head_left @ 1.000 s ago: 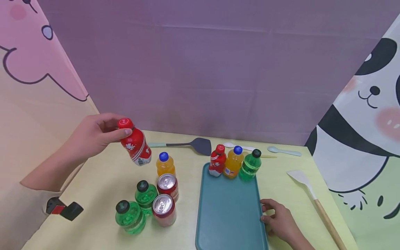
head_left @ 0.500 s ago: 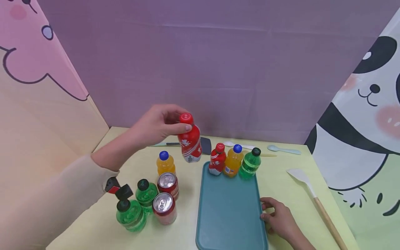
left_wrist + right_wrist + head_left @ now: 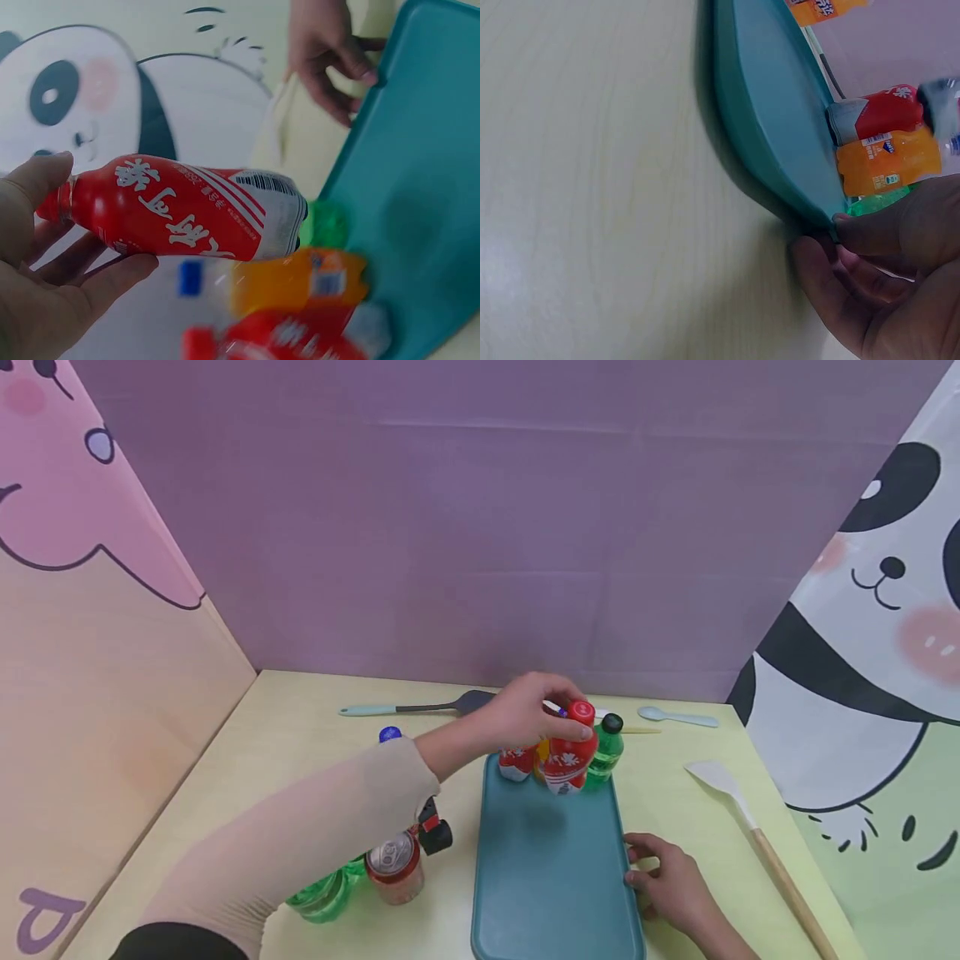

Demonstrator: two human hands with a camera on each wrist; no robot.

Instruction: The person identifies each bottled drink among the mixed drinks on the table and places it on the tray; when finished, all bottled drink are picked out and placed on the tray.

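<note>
My left hand [image 3: 528,718] grips a red cola bottle [image 3: 572,762] by its neck, above the far end of the teal tray [image 3: 558,877]. In the left wrist view this cola bottle [image 3: 180,210] lies across the picture, thumb and fingers around its neck. Along the tray's far edge stand another red cola bottle [image 3: 516,765], an orange soda bottle [image 3: 300,283] and a green soda bottle [image 3: 606,752]. From the head, the held bottle mostly hides the orange one. My right hand [image 3: 671,885] pinches the tray's right rim, thumb on top, as the right wrist view shows.
Left of the tray stand a soda can [image 3: 395,868], green bottles [image 3: 322,897] and a blue-capped bottle [image 3: 390,733], partly behind my left sleeve. A dark turner [image 3: 474,700] and a pale spoon [image 3: 678,718] lie at the back. A wooden-handled spatula [image 3: 783,877] lies right.
My left hand has carried the red cola bottle from the left side rightward, then down over the tray's far end. My right hand has stayed on the tray's rim.
</note>
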